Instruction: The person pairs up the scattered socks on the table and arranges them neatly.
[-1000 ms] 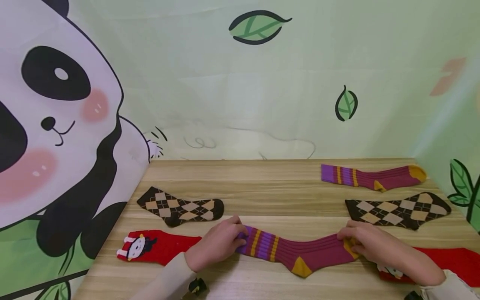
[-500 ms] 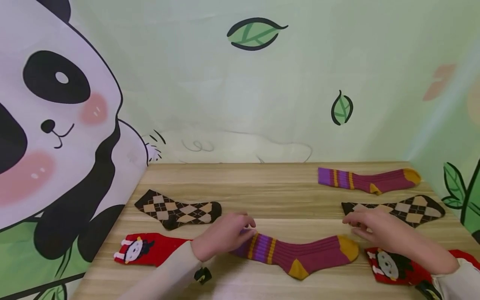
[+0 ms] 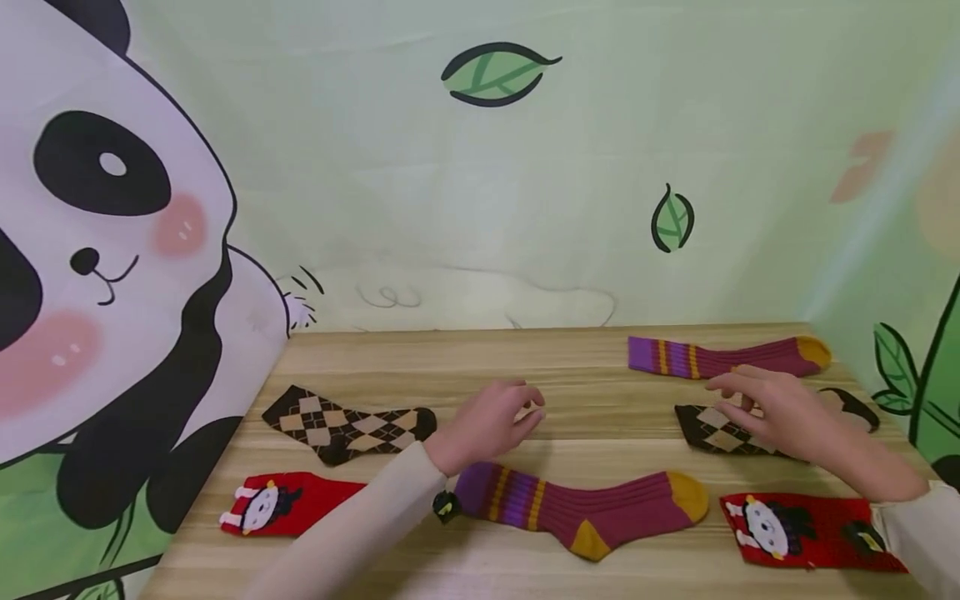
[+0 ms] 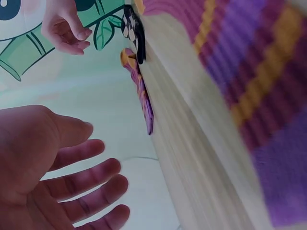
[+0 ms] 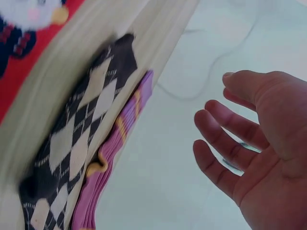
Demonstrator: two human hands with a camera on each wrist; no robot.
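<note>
My left hand (image 3: 491,423) hovers over the middle of the table with its fingers relaxed and nothing in them. Just below it in the head view lies a purple and maroon striped sock (image 3: 622,510) with mustard heel and toe, flat on the wood. My right hand (image 3: 783,408) is raised, fingers loosely bent and holding nothing. In the head view it overlaps a black and tan argyle sock (image 3: 701,429). A second purple striped sock (image 3: 663,357) lies behind that one. In the right wrist view the right palm (image 5: 268,201) shows bare, with both socks to its left.
On the left lie another argyle sock (image 3: 352,425) and a red sock (image 3: 300,500) with a cartoon face, partly behind the left sleeve. A matching red sock (image 3: 817,533) lies front right, under the right forearm. A printed panda backdrop (image 3: 375,208) stands behind the table.
Both hands have let go of the front purple striped sock and lifted away from it, moving toward the back of the table. The sock stays flat in place.
</note>
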